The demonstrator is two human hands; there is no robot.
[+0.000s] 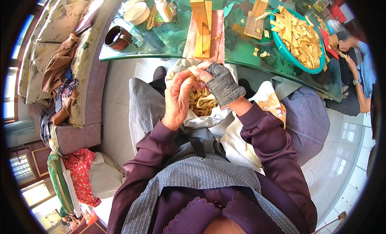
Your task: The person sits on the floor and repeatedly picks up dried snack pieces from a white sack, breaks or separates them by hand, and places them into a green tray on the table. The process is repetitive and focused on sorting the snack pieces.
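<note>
Above an open white sack (197,121), my two hands meet at a pale yellow dried strip (193,69). My left hand (177,96) is bare and pinches the strip between thumb and fingers. A grey knitted fingerless glove covers much of my right hand (224,83), whose fingertips grip the same strip from the other side. My fingers hide part of it. Folded or knotted yellow pieces (202,104) fill the sack below. Just beyond my hands, on the table edge, a wooden block tool (200,21) with an upright arm stands on a pink cloth (219,37).
A turquoise basin (279,56) heaped with yellow strips (298,37) stands right on the glass table (169,51). Near it is a second wooden block (254,25). A mug (116,42), bowl (136,13) and white bottle (163,9) stand left. Another person (363,68) sits far right.
</note>
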